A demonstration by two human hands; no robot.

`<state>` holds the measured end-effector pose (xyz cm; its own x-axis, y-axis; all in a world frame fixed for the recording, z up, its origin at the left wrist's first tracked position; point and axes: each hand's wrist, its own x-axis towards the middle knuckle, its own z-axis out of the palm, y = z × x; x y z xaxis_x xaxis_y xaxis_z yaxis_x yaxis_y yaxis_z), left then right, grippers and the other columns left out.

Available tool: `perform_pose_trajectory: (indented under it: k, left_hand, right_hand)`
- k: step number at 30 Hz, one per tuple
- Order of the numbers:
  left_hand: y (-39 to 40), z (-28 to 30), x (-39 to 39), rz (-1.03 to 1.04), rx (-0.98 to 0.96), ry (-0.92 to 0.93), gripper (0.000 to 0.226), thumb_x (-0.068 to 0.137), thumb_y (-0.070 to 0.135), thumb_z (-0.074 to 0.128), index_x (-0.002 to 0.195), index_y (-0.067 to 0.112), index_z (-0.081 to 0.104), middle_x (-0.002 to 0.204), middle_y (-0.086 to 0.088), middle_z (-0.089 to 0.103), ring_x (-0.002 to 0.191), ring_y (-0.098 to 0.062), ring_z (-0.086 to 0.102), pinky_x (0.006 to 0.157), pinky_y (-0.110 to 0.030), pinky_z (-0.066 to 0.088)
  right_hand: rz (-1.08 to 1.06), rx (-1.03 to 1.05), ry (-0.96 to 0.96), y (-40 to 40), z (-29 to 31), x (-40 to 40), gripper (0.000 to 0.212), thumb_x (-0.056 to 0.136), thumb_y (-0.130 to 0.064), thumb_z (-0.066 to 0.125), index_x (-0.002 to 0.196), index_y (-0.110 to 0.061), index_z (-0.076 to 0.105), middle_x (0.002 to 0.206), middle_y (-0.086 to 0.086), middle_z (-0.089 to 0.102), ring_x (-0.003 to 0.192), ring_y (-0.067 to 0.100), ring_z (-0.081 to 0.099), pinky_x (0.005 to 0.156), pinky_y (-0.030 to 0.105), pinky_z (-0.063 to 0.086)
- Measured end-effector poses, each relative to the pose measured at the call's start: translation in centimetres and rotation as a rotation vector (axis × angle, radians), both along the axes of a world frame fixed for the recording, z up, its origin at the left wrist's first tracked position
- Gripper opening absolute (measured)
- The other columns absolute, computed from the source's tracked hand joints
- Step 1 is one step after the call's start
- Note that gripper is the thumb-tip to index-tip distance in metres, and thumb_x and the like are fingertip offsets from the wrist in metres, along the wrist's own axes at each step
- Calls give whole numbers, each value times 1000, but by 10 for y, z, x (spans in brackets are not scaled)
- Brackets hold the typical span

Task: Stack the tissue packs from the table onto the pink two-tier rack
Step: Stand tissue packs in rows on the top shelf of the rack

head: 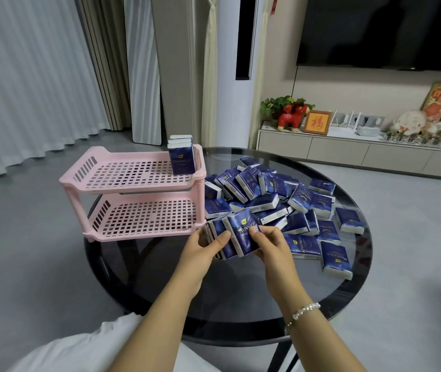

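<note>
Just right of the pink plastic two-tier rack [133, 194], I hold packs.
My left hand [200, 247] and right hand [270, 242] grip a bundle of dark blue tissue packs [237, 237].

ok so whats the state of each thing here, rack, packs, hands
rack: upright on the table, lower tier bare
top-tier packs: a few standing upright in the far right corner
held packs: small bunch gripped on edge between both hands
loose packs: jumbled heap on the table
left hand: grips the bunch
right hand: grips the bunch
table: dark glass, bare near the person
</note>
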<state>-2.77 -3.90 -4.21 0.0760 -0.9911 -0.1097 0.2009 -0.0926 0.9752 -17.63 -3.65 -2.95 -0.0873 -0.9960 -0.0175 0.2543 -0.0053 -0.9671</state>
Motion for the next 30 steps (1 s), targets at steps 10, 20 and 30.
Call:
perform_pose_trajectory:
  k: [10,20,30]
  left_hand:
    - [5,12,0,-46,-13,-65,95,43,67,78,124,25,54,117,7,66,110,-11,62,102,-37,45]
    - [1,30,20,-78,-63,3,77,53,35,81,124,17,56,121,-10,65,110,-24,64,99,-40,49]
    - [-16,84,71,-99,-203,-111,81,54,39,81,127,18,53,125,-9,63,115,-24,61,100,-47,48]
  right_hand:
    - [61,-13,50,1,9,6,23,82,-24,69,87,-11,52,78,6,60,78,20,57,79,39,43]
    - [349,-87,48,-9,35,6,11,86,-13,63,81,-10,53,79,5,67,71,14,65,66,24,51]
    - [659,-202,216,-53,103,34,50,79,-26,69,126,-24,53,115,5,68,105,20,66,90,34,52]
